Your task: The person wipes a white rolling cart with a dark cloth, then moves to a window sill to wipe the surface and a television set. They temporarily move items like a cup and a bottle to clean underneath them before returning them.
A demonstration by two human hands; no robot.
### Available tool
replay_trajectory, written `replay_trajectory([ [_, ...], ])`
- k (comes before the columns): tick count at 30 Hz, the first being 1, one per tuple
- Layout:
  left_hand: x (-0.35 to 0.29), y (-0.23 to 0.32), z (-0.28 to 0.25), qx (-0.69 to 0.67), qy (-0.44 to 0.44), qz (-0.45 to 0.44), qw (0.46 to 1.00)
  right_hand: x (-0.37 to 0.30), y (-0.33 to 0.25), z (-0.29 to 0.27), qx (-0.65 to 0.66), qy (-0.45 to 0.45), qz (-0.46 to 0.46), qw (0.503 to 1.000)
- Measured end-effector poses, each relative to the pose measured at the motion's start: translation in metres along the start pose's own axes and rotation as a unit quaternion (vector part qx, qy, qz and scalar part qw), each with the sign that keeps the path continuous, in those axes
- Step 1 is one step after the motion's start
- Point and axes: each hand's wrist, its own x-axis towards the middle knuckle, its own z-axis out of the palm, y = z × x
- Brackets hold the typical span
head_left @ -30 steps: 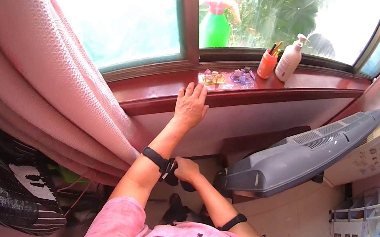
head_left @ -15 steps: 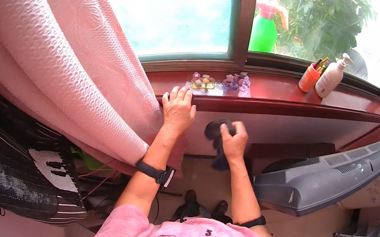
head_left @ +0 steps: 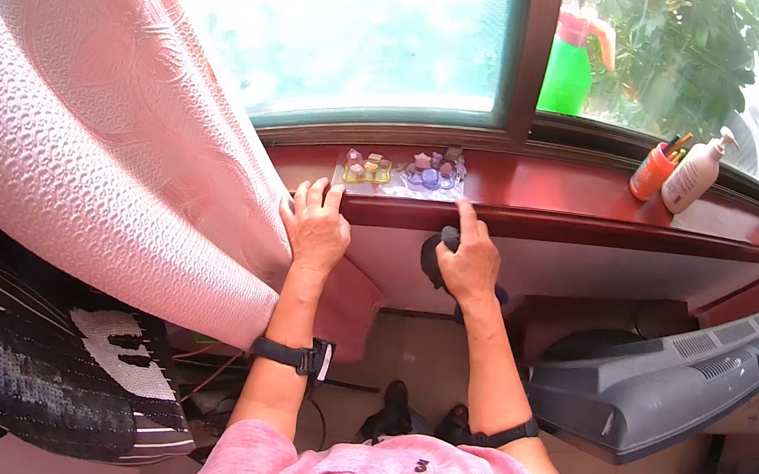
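Left hand: our left hand is palm down, fingers spread and holding nothing we can see, at the front edge of the glossy dark-red windowsill.
Right hand: our right hand is curled round a dark, cloth-like bundle just below that edge, index finger stretched up to the lip; can't tell if it touches.
Figurines: the small purple and yellow figurines sit on a clear plastic sheet, right by the lip and mostly between our hands.
Room to move: pretty tight left, with the pink textured curtain beside our left hand; more sill runs right, up to the orange plastic jar.
Since half a second ago: our right hand's come up to the edge, bundle included; our left stays there.
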Motion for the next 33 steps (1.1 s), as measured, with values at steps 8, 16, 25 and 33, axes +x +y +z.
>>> replay_trajectory([
  [8,-0.02,-0.04,-0.013,0.063,0.002,-0.085,0.994,0.001,-0.037,0.034,-0.024,-0.12,-0.043,0.992],
  [16,-0.017,-0.048,-0.014,0.02,0.041,-0.024,0.999,0.012,-0.06,0.055,-0.039,-0.125,-0.091,0.987],
  [25,-0.009,-0.053,-0.008,0.046,-0.001,-0.037,0.998,0.02,-0.078,0.05,-0.072,-0.191,-0.071,0.976],
  [33,-0.012,-0.067,-0.006,0.094,0.031,-0.057,0.993,0.03,-0.103,0.058,-0.108,-0.255,-0.072,0.958],
])
